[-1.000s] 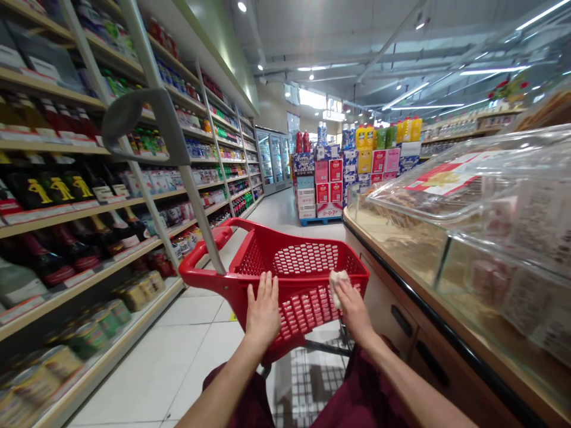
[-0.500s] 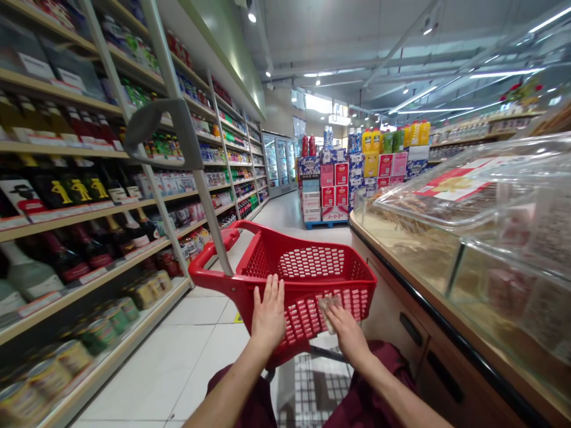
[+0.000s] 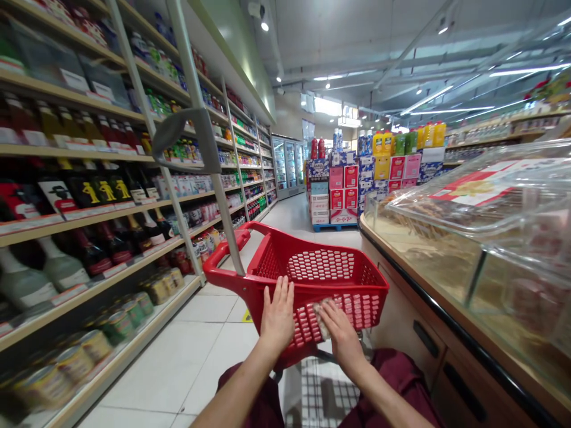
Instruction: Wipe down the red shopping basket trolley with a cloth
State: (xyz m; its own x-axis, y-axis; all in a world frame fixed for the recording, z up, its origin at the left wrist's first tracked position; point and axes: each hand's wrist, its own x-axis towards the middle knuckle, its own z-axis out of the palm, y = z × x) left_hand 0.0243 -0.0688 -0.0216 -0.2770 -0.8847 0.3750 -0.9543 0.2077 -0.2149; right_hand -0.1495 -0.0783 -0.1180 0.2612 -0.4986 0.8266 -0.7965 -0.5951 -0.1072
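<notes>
A red plastic shopping basket (image 3: 379, 303) with slotted sides stands in front of me, and its long grey pull handle (image 3: 213, 142) rises tilted at the left. My left hand (image 3: 277, 315) lies open against the near side, fingers stretched up to the rim. Under my right hand (image 3: 339, 330) a crumpled, greyish-white cloth (image 3: 320, 315) is pressed to the slotted wall of the same side. The fingers cover part of the cloth.
Shelves of bottles and cans (image 3: 107, 196) line the left. A glass-edged counter (image 3: 450, 291) with clear plastic food boxes (image 3: 473, 190) stands close on the right. Stacked drink cartons (image 3: 343, 190) are ahead on a blue pallet (image 3: 334, 226). White tiles (image 3: 196, 339) cover the floor.
My right hand has slid a little left along the basket's side with the cloth. My left hand stays on the basket. The whole view has shifted slightly.
</notes>
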